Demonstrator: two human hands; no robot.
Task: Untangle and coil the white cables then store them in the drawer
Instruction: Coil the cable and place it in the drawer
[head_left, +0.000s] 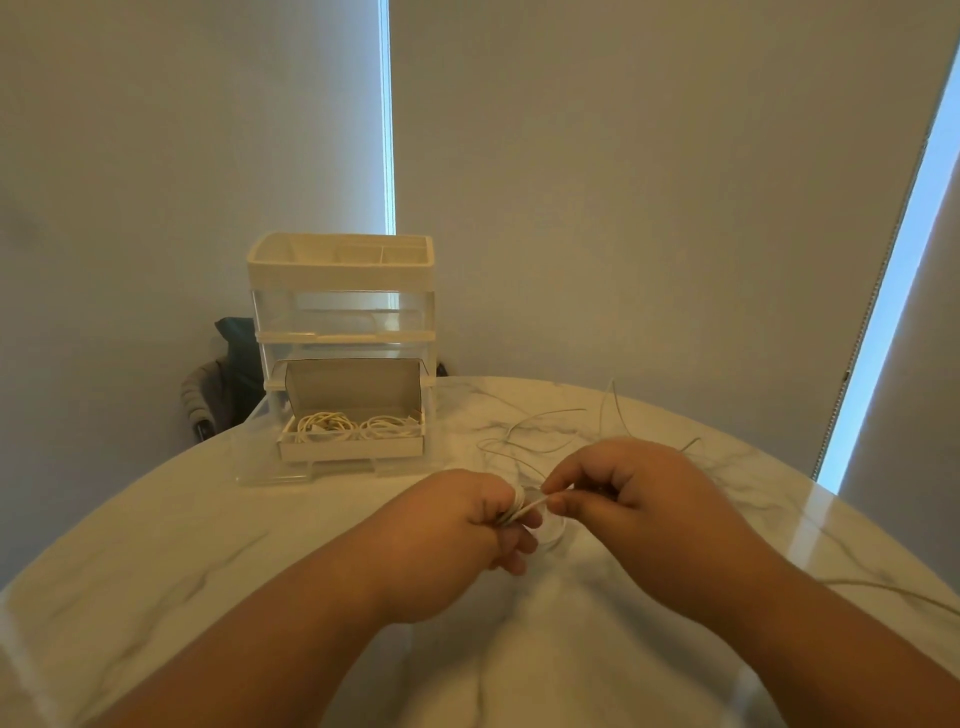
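As I see it, left hand (462, 519): grips coil (514, 512), anchoring turns.
Right hand (628, 488): pinches cable (556, 413), probably feeding slack.

No text, label, brand, number or sign can be read. The drawer unit (340, 271), the cardboard box (353, 385) in the drawer unit's pulled-out bottom drawer, and the marble desk (208, 545) in front of the drawer unit show only plain surfaces.
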